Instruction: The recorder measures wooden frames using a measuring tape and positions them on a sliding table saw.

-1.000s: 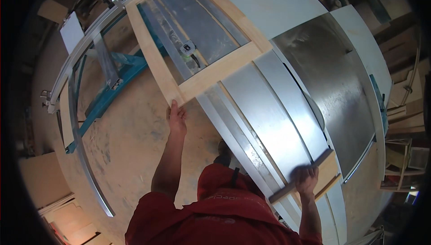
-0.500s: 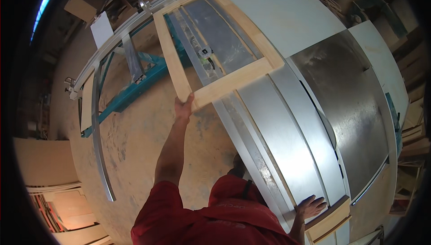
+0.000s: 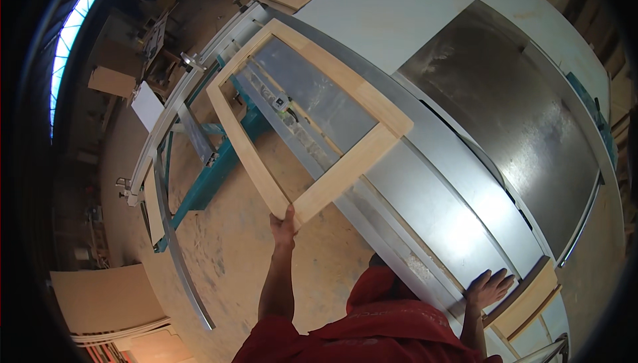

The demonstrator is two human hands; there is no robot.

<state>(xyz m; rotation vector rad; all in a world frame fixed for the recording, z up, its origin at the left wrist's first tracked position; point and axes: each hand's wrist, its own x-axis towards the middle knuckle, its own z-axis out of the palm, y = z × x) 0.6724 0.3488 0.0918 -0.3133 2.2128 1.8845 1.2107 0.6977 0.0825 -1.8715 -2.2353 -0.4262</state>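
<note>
My left hand (image 3: 284, 228) grips the near left corner of a pale wooden frame (image 3: 349, 171), thumb on top and fingers hidden beneath. The frame is an open rectangle. It lies over the far part of a long silver sliding table (image 3: 432, 207), and its left side overhangs the floor. Through its opening shows a small grey device (image 3: 282, 102) on the table's rail. At the lower right, my right hand (image 3: 489, 288) rests on the metal with its fingers spread, holding nothing. Just beside it lies a wooden piece with a dark edge (image 3: 522, 296).
A saw table with a dark metal surface (image 3: 505, 123) stands to the right, with pale panels (image 3: 385, 14) beyond it. On the left are a teal support arm (image 3: 212, 177) and a long metal bar (image 3: 189, 280). A brown board (image 3: 106, 300) stands at lower left.
My left hand has drawn the wooden frame nearer along the table, and the frame has turned slightly. The view has swung too. My right hand stays by the wooden piece with the dark edge.
</note>
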